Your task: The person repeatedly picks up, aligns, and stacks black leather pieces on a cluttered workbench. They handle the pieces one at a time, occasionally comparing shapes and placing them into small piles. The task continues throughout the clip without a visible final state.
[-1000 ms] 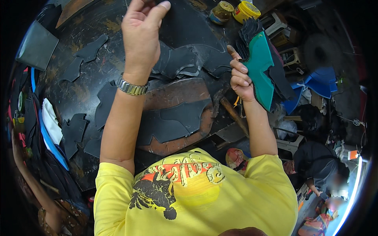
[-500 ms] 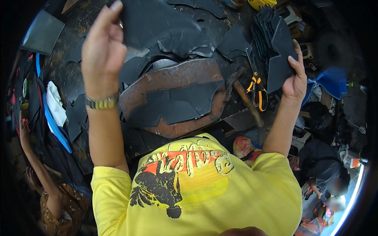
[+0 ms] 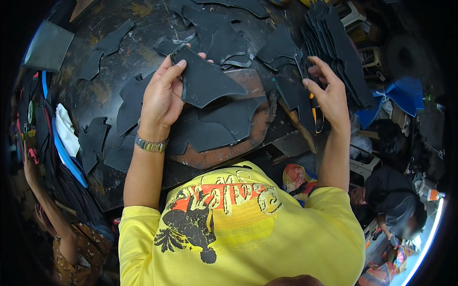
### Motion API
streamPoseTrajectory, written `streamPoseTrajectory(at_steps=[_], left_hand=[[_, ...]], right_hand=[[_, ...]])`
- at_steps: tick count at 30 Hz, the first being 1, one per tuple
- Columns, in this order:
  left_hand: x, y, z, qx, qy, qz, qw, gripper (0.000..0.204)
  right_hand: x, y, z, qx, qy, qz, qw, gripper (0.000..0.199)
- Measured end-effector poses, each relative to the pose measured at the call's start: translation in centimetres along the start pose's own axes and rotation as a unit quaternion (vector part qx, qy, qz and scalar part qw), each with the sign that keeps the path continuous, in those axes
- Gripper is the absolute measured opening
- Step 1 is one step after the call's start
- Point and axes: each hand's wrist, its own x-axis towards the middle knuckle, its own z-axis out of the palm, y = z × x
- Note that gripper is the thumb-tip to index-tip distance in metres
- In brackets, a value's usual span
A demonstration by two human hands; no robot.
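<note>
My left hand (image 3: 164, 95), with a metal watch on its wrist, grips a curved black cut piece (image 3: 210, 81) between thumb and fingers, holding it over the board. Beneath it, more black cut pieces (image 3: 205, 133) lie on the worn reddish-brown board (image 3: 257, 131). My right hand (image 3: 329, 93) is open with thumb and fingers apart, just above the orange-and-black scissors (image 3: 317, 117), whose handles it partly hides. Beside its thumb, another black piece (image 3: 290, 90) covers part of a hammer-like tool with a wooden handle (image 3: 303, 131).
A leaning stack of black sheets (image 3: 334, 57) stands at the far right. Loose black pieces (image 3: 131, 102) lie across the dark table (image 3: 129, 62). A grey-green slab (image 3: 50, 46) sits at the left corner. One person's arm (image 3: 40, 190) shows at left; another person (image 3: 393, 195) is at right.
My left hand has come down and right and now holds a black piece. My right hand has left the sheet stack and moved left. The large dark sheet at the top is gone from there.
</note>
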Motion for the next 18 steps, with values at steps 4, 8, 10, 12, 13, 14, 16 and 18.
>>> streamPoseTrajectory(at_steps=[4, 8, 10, 12, 13, 14, 16, 18], left_hand=[[-0.3, -0.2, 0.1, 0.01, -0.003, 0.0, 1.0, 0.041], [-0.7, 0.0, 0.0, 0.008, -0.006, 0.013, 1.0, 0.044], [-1.0, 0.0, -0.1, 0.013, 0.0, 0.017, 1.0, 0.045], [-1.0, 0.0, -0.2, 0.019, 0.007, 0.02, 1.0, 0.045], [-1.0, 0.0, -0.3, 0.019, 0.01, 0.019, 1.0, 0.045], [-1.0, 0.0, -0.3, 0.02, 0.012, 0.018, 1.0, 0.045], [-1.1, 0.0, -0.3, 0.019, 0.015, 0.017, 1.0, 0.045], [-1.0, 0.0, -0.2, 0.011, 0.018, 0.016, 1.0, 0.046]], right_hand=[[3.0, -0.2, 1.3, -0.043, 0.044, -0.057, 0.996, 0.061], [7.0, 0.1, 3.3, -0.179, 0.031, -0.084, 0.98, 0.073], [8.0, 0.4, 4.0, -0.228, 0.005, -0.078, 0.971, 0.081], [8.6, 0.4, 4.5, -0.244, -0.007, -0.071, 0.967, 0.079], [8.7, 0.4, 4.6, -0.255, -0.014, -0.063, 0.965, 0.077], [8.8, 0.3, 4.6, -0.254, -0.014, -0.065, 0.965, 0.078], [8.8, 0.1, 4.7, -0.258, -0.016, -0.06, 0.964, 0.078], [8.7, 0.0, 4.9, -0.263, -0.019, -0.055, 0.963, 0.078]])
